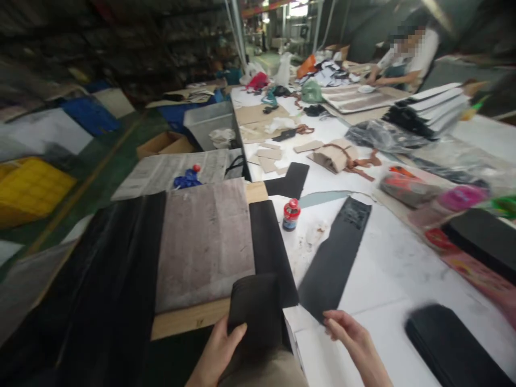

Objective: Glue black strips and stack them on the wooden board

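Note:
My left hand (220, 344) grips a dark, round-cornered black panel (256, 309), thumb on top, above the near edge of a wooden board. The panel looks like leather or coated fabric. On the white table, my right hand (349, 336) has its fingers pinched together at the near corner of a long black strip (336, 258). The strip lies flat, with a worn patch at its far end. Beyond it stands a small bottle with a red cap (291, 215). A brownish-grey sheet (205, 242) covers the board, and another black piece (272, 250) lies beside it.
Black sheets (116, 258) drape at left. A stack of black pieces (455, 344) sits at right front, another dark stack (484, 236) behind it. Tan pieces with brown straps (334, 156) lie farther back. A co-worker (411, 59) sits at far right.

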`<state>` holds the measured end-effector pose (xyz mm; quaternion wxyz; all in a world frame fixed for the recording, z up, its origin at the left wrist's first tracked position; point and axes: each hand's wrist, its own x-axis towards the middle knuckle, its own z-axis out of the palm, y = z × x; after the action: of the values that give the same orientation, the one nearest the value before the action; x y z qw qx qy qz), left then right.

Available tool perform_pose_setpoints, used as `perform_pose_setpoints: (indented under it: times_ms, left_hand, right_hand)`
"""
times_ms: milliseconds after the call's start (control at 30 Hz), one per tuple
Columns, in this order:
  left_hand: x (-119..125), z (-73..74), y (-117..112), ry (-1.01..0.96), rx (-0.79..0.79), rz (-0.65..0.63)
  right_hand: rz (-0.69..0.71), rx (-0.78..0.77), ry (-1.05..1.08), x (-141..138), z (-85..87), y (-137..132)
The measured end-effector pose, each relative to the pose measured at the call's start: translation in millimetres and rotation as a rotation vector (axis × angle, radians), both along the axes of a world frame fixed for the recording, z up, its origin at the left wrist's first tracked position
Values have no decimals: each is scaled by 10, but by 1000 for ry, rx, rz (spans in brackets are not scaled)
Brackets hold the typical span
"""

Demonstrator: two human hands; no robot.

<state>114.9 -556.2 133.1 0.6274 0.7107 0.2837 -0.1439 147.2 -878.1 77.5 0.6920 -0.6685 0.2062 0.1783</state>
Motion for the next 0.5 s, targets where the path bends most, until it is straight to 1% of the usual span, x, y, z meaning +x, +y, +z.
perform_pose_setpoints:
  times_ms: [33,67,133,200,233,300,400,467,500]
  left_hand:
    - [7,14,-17,-26,-27,1]
    - [6,22,-33,-52,-40,2]
    - [-16,29,-54,-92,-53,16]
    - [-49,46,-50,-119,-64,51]
    - [-64,67,-33,-133,-75,74]
    - [-91,136,40,-159,-116,99]
    - [-140,253,227,-171,-171,77]
    - [-172,283,358,-152,-174,126]
    - [-178,278,415,-146,-173,172]
  right_hand:
    - [129,45,-29,93,74,264]
    - [229,94,-84,169,155,526]
    - [374,200,-173,270,326,1005]
    - [415,253,-201,317,489,1380]
    - [404,249,-204,325,561,1520]
    - [368,183,-264,312,674,1709]
    - [382,92,-523,236,763,1838]
    - [400,74,-632,177,780,1898]
    - [394,70,-635,156,782,1941]
